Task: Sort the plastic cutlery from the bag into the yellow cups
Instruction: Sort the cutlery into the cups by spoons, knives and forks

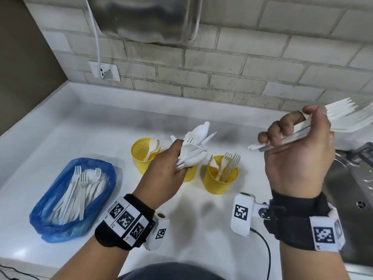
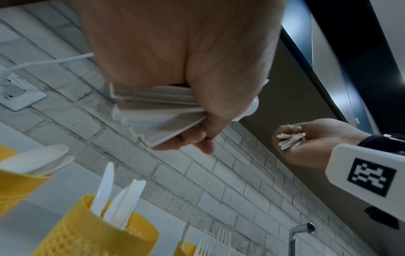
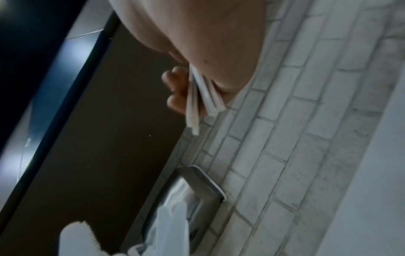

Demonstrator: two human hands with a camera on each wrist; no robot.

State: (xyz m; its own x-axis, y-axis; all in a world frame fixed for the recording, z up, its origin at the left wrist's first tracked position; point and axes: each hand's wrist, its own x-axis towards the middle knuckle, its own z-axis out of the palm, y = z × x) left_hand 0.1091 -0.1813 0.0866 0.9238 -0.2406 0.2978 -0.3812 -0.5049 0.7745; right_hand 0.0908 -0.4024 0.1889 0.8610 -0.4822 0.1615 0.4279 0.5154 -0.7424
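A blue bag (image 1: pixel 50 223) with several white forks and spoons lies at the left of the counter. Three yellow cups stand mid-counter: the left cup (image 1: pixel 141 158) holds spoons, the right cup (image 1: pixel 220 182) holds forks, and the middle cup (image 2: pixel 96 230) holds knives and is mostly hidden behind my left hand in the head view. My left hand (image 1: pixel 181 158) grips a mixed bundle of cutlery (image 1: pixel 196 144) above the middle cup. My right hand (image 1: pixel 292 132), raised at the right, grips a bundle of forks (image 1: pixel 347 118) by the handles (image 3: pixel 197 97).
A steel sink (image 1: pixel 353 188) lies at the right edge, with a tap (image 2: pixel 300 230). On the brick wall hang a socket (image 1: pixel 105 72) and a steel dispenser (image 1: pixel 145 17). A black cable (image 1: pixel 264 249) runs down from my right wrist camera.
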